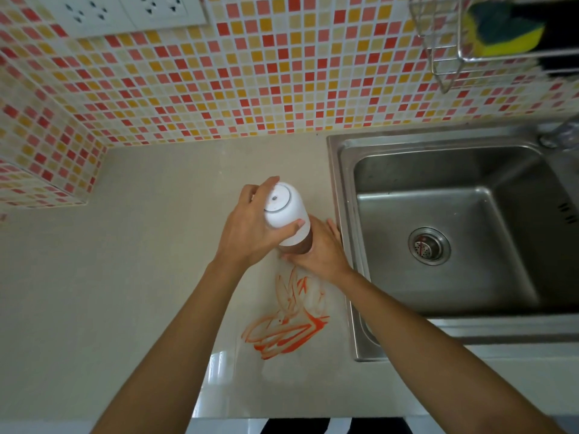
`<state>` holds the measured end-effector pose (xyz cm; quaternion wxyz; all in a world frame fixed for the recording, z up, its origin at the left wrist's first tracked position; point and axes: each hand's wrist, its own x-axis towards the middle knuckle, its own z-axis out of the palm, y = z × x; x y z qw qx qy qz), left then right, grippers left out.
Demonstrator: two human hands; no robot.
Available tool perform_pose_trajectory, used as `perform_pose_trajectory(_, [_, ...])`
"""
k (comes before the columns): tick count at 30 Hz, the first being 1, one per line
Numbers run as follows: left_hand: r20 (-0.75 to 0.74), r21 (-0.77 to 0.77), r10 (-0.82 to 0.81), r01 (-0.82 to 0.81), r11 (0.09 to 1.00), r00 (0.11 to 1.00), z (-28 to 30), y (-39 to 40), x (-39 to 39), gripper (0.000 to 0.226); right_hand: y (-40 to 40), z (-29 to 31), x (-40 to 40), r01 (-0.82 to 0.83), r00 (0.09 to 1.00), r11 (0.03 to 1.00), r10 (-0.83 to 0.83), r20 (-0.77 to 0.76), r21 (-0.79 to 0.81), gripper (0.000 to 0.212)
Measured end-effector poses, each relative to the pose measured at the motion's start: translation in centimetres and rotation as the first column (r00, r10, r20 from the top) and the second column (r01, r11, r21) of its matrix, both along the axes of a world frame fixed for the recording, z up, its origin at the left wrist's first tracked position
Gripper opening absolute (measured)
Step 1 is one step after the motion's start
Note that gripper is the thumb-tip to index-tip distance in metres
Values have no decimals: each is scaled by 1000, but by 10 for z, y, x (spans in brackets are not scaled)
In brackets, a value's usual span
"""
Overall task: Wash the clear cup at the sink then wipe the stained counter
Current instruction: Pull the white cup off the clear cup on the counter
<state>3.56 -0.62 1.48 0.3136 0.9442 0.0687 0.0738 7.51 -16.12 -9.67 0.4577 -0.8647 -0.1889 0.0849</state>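
A clear cup with a tall white lid (283, 208) stands on the beige counter (150, 261) just left of the sink. My left hand (250, 227) grips the white lid from the left, thumb across its front. My right hand (319, 249) wraps round the brownish lower body of the cup (302, 245) from the right. An orange smeared stain (288, 327) lies on the counter in front of the cup, between my forearms.
A steel sink (454, 233) with a drain strainer (429, 245) lies to the right, its rim close to my right hand. A wire rack (445, 42) on the mosaic wall holds a yellow-green sponge (504, 29). Wall sockets (125, 10) sit at top left.
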Motion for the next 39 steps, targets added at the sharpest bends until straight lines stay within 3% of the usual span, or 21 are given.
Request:
perform_pose_trajectory(4, [62, -57, 58, -55, 997, 996, 8, 3, 0, 79, -1, -3, 1, -15, 1000, 1000, 15, -1, -3, 78])
perform_pose_trajectory(9, [196, -415, 366, -261, 871, 910, 27, 21, 14, 64, -1, -1, 2, -27, 999, 998, 26, -24, -50, 82])
perform_pose_trajectory(14, [77, -543, 440, -333, 771, 895, 26, 38, 35, 58, -3, -2, 3, -63, 998, 996, 61, -34, -70, 89])
perform_pose_trajectory(20, [-181, -681, 403, -410, 606, 897, 5, 42, 60, 69, -24, 1, 10, -247, 962, 959, 225, -156, -141, 120])
perform_pose_trajectory(22, [-254, -702, 336, -412, 581, 907, -2, 42, 69, 71, -35, 8, 12, -260, 955, 952, 228, -190, -163, 115])
perform_pose_trajectory(26, [-376, -759, 254, -453, 468, 891, -15, 39, 87, 44, -40, 9, 12, -241, 968, 957, 224, -113, -162, 86])
perform_pose_trajectory(28, [-414, -770, 236, -477, 425, 879, -18, 39, 96, 50, -39, 4, 11, -218, 975, 964, 211, -63, -154, 71])
perform_pose_trajectory(31, [-417, -753, 218, -469, 461, 883, -24, 45, 105, 60, -40, -4, 7, -171, 984, 967, 179, 26, -188, 57])
perform_pose_trajectory(35, [-386, -750, 206, -436, 497, 899, -36, 53, 113, 50, -38, -18, 1, -89, 956, 964, 153, 249, -249, 48])
perform_pose_trajectory(39, [-399, -699, 185, -429, 572, 898, -46, 55, 118, 68, -40, -27, 5, 33, 965, 948, 52, 256, -318, 52])
